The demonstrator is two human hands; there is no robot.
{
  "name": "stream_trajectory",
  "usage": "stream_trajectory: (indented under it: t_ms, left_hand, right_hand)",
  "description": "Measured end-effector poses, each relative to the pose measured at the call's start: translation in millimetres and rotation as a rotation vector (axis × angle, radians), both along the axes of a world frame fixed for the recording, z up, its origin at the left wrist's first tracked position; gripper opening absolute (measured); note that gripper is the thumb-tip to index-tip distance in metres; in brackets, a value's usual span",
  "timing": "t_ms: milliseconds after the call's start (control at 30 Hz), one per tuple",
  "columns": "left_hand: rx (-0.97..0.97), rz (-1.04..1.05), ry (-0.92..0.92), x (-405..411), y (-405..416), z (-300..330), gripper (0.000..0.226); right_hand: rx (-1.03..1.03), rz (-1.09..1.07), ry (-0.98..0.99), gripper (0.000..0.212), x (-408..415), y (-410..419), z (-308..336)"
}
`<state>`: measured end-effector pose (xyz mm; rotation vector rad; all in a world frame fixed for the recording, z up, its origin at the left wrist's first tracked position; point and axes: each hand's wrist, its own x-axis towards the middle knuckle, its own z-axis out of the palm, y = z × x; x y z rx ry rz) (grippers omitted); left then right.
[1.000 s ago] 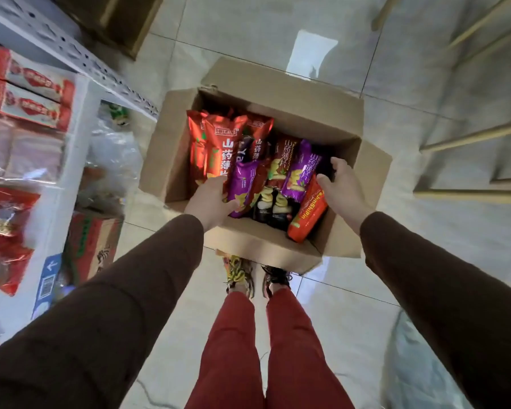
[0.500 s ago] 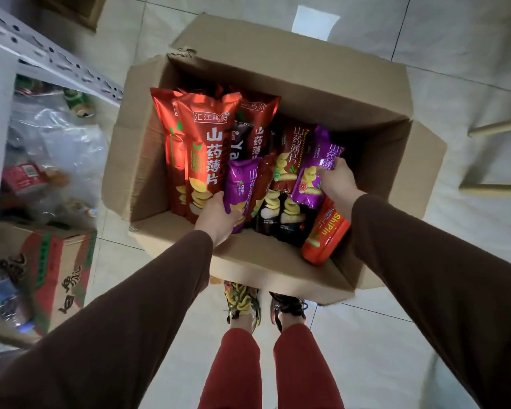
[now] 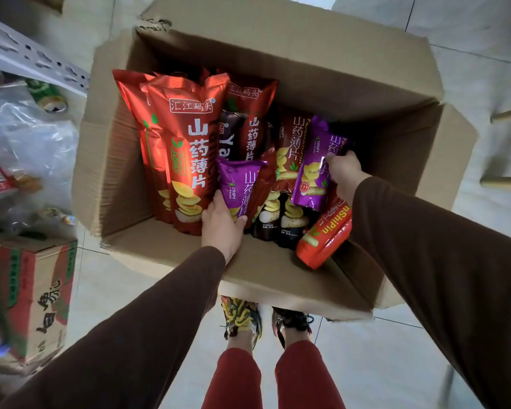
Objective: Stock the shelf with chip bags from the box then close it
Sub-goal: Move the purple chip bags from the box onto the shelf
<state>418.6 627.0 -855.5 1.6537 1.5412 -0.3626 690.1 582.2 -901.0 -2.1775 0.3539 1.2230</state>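
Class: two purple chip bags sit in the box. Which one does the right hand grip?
The right hand grips the taller purple bag beside the orange packet; the left hand holds the shorter one.

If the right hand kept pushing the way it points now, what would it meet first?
The right hand already grips a purple chip bag. Straight on, it would likely press that bag into the dark brown bags behind it; depth is unclear.

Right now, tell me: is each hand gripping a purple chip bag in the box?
Yes, the left hand grips one purple bag and the right hand grips another purple bag, both inside the open cardboard box.
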Motion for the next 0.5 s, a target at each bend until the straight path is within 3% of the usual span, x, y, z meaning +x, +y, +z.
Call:
stream_trajectory:
  t_ms: [233, 367, 500]
  left_hand:
    - [0.043, -0.017, 0.077, 11, -2, -12, 0.093]
    - [0.021, -0.003, 0.041, 6, 3, -16, 0.094]
    - [-0.054, 0.135, -0.093, 1, -1, -1, 0.097]
  right_hand:
    - [-0.040, 0.067, -0.025, 0.069, 10, -1, -19]
    - [0.022, -0.062, 0.125, 0.045, 9, 7, -11]
    - [0.120, -0.129, 0.149, 0.063, 2, 20, 5]
